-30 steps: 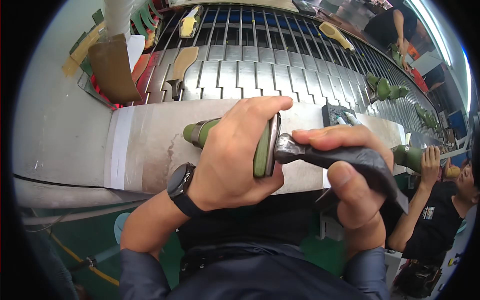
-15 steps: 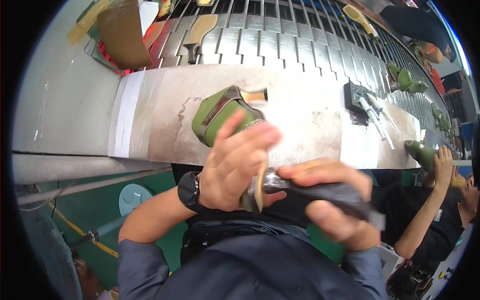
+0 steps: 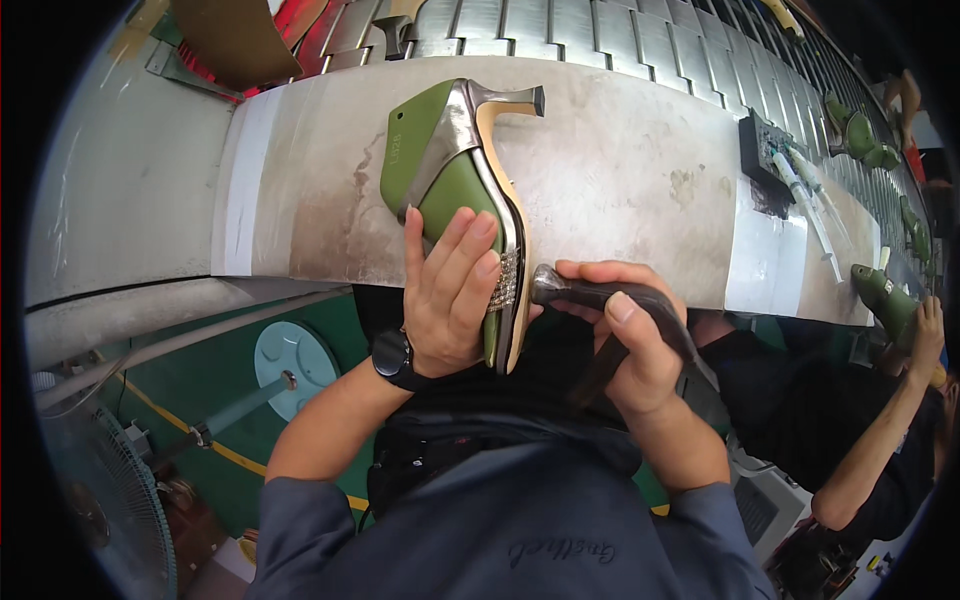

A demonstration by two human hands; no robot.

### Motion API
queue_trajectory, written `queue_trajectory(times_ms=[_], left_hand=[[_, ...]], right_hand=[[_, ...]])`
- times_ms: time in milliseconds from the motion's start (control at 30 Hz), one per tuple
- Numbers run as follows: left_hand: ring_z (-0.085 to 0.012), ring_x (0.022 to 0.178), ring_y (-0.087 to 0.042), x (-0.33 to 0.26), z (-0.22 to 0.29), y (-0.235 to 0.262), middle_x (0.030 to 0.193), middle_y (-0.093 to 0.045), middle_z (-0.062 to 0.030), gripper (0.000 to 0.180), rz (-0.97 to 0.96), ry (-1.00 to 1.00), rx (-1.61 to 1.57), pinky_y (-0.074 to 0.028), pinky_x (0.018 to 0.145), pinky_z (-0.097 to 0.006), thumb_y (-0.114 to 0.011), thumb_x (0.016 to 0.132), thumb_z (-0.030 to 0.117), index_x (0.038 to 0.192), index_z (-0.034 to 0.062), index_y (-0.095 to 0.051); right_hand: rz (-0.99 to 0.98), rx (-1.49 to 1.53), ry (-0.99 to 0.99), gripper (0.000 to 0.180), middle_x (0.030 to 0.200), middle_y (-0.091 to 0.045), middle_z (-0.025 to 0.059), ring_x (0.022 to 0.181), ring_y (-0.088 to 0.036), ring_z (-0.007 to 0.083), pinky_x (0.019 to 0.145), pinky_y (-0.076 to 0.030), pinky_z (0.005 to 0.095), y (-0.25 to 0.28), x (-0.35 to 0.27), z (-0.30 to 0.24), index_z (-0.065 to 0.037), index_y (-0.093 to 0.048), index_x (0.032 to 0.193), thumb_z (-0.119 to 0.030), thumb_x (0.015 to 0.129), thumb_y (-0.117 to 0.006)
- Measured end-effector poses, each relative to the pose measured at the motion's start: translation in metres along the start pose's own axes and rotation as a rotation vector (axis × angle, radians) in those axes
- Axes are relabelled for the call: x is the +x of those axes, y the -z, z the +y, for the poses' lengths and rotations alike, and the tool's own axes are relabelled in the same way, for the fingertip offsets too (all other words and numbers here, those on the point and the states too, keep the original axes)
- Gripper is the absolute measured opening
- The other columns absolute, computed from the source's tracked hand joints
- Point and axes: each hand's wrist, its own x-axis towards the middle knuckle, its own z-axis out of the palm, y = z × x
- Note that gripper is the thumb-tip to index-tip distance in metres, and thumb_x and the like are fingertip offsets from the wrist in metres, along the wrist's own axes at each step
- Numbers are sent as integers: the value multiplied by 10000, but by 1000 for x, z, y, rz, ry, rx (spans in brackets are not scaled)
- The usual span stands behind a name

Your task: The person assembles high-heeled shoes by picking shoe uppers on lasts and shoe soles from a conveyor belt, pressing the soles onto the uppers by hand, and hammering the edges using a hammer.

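Shoe (image 3: 455, 190): green high-heeled, metallic heel, tan sole edge, rhinestone strip near the toe, lying on its side across the near edge of the grey workbench (image 3: 620, 170), heel pointing away, toe overhanging toward the lap. Left hand (image 3: 450, 295) pressed flat over the toe end of the shoe, fingers spread and curled onto the upper, pinning it. Right hand (image 3: 625, 340) just right of the shoe, fingers wrapped tight round a dark-handled hammer (image 3: 610, 300), its rounded metal head touching or almost touching the sole edge beside the rhinestones; contact hard to confirm at this angle.

Judged from this: work in mid-course, tool applied at the forepart only, heel end untouched by either hand. No way to tell how much of the sole edge already counts as finished.

Right of the shoe on the workbench: a dark tray (image 3: 765, 150) with syringe-like applicators (image 3: 810, 210). Further right, another person's hand (image 3: 925, 335) on a second green shoe (image 3: 885, 295). Beyond the shoe, a slatted metal conveyor (image 3: 600, 30).
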Motion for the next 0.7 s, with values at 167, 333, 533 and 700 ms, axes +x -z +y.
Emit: queue_trajectory(times_ms=[167,333,533,700], left_hand=[[-490,1442,-498,-3,-2,-1,1538,-470,-334,897,-12,-54,64,-320,1188,-768,-815,941,424,1547,-21,-326],[-376,1435,-553,-4,5,-11,1513,-576,-190,679,104,53,-13,-263,1228,-753,-792,975,342,1492,76,-442],[-351,1421,-575,-2,9,-6,1491,-605,-159,393,49,107,-85,-258,1215,-782,-622,1056,108,1427,107,-494],[-339,1419,-582,-1,10,-2,1491,-616,-160,373,44,125,-91,-260,1216,-775,-619,1060,130,1413,108,-501]], right_hand=[[-220,-131,27,359,1251,-744,257,1155,-728,292,1082,-528,390,-1,32,-41,109,-658,1248,-125,976,-646],[-379,-307,49,306,1230,-747,259,1157,-732,300,1045,-557,404,-7,57,-54,99,-666,1221,-48,953,-651],[-503,-571,198,300,1157,-767,242,1090,-763,302,976,-595,395,-11,72,-71,66,-699,1158,-21,877,-752],[-619,-769,353,302,981,-784,198,950,-804,324,853,-654,386,-25,72,-76,65,-733,1053,-19,771,-804]])
